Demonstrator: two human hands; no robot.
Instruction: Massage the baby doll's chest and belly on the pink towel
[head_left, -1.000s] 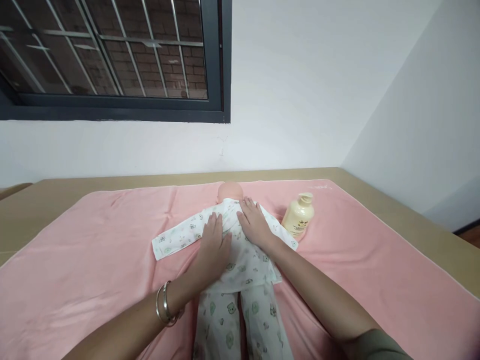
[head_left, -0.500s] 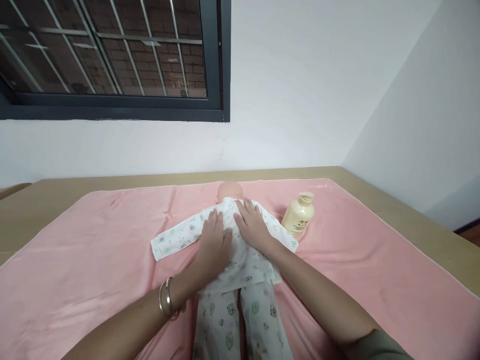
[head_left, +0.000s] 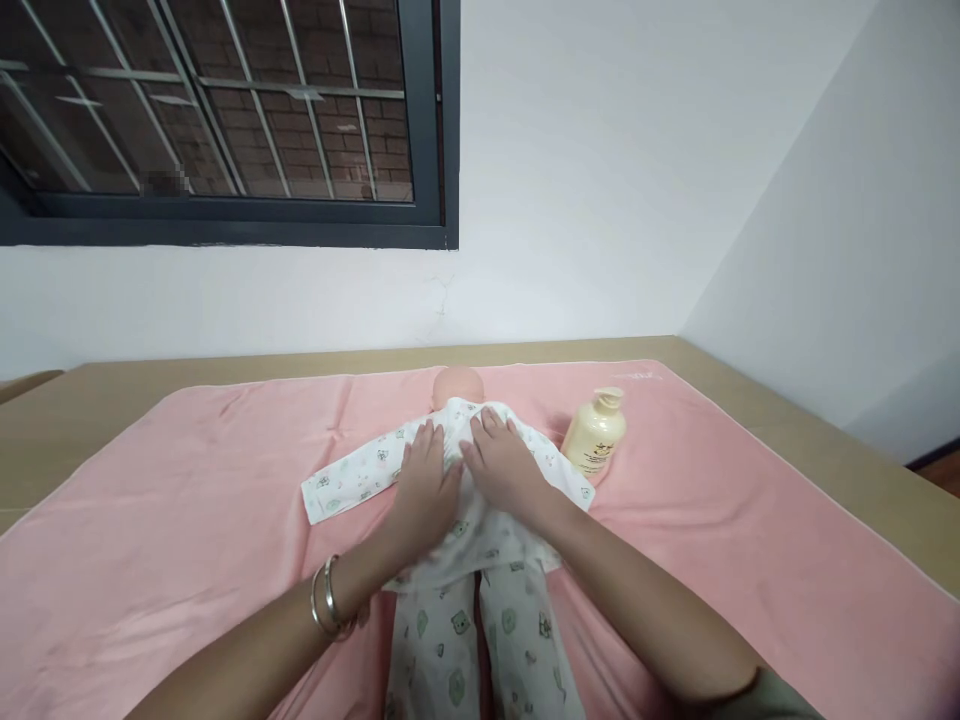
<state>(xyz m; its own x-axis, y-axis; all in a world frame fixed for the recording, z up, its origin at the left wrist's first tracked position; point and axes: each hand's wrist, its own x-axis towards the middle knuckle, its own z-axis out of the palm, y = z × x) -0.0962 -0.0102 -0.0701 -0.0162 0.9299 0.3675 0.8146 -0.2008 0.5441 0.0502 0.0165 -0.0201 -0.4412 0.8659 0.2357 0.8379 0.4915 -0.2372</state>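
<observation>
A baby doll (head_left: 458,386) lies on the pink blanket (head_left: 247,560), its bald head at the far end and its legs toward me. It wears a white printed top (head_left: 472,540) and matching trousers (head_left: 517,630), with the sleeves spread out to both sides. Flat on the left part of the top rests my left hand (head_left: 427,490), fingers stretched out. My right hand (head_left: 506,460) lies on the upper right part, its fingers extended too. Neither hand grips anything. Close to the doll's right-side sleeve stands a cream pump bottle (head_left: 596,435).
The blanket covers most of a tan padded surface (head_left: 795,410). A white wall (head_left: 570,200) rises behind it, with a dark-framed, barred window (head_left: 225,110) at the upper left. Another wall closes the right side.
My right hand has shifted slightly left and down on the doll's top. My left hand stays nearly in place. The doll and the bottle keep their positions.
</observation>
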